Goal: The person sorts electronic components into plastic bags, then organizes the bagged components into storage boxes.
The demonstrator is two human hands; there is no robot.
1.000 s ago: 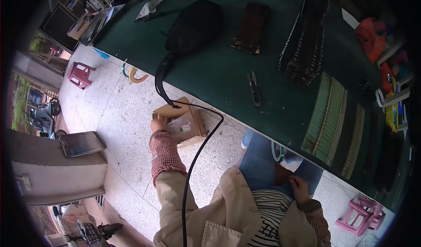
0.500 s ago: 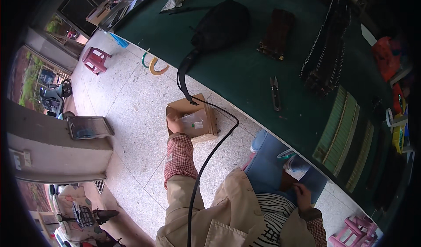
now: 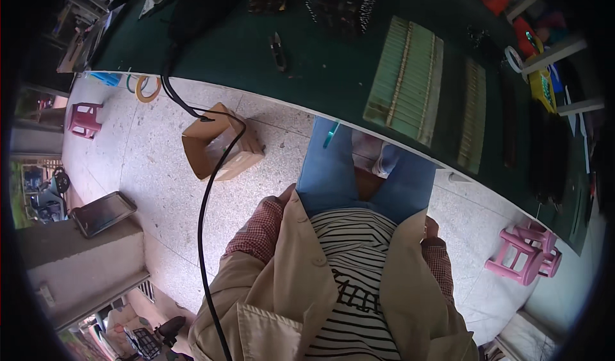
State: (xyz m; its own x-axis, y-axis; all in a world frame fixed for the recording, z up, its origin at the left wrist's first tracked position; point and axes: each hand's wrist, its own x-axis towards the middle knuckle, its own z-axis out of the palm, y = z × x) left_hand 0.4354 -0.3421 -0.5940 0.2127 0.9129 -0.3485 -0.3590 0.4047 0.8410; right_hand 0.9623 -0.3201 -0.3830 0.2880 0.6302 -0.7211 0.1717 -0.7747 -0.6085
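Observation:
My left hand [image 3: 287, 195] is down beside my left thigh, against the edge of my beige coat. Its fingers are mostly out of sight. On the other side, my right hand [image 3: 432, 228] is low beside my right hip, partly covered by the coat, and its fingers cannot be made out. A cardboard box [image 3: 246, 160] with raised flaps sits on the floor, apart from my left hand, with clear plastic [image 3: 221, 147] inside. Thread snips [image 3: 277, 52] lie on the dark green table [image 3: 333, 82] in front of me.
Green slatted panels [image 3: 407, 79] and a beaded dark bundle [image 3: 343, 5] lie on the table. A black cable [image 3: 204, 233] hangs across my left side. Tape rolls [image 3: 147, 90] hang at the table edge. Pink stools [image 3: 522, 255] stand right; a maroon stool [image 3: 85, 119] stands far left.
My left hand has come out of the cardboard box and back to my side. My right hand has gone from my lap to my right hip. The view has swung to the right.

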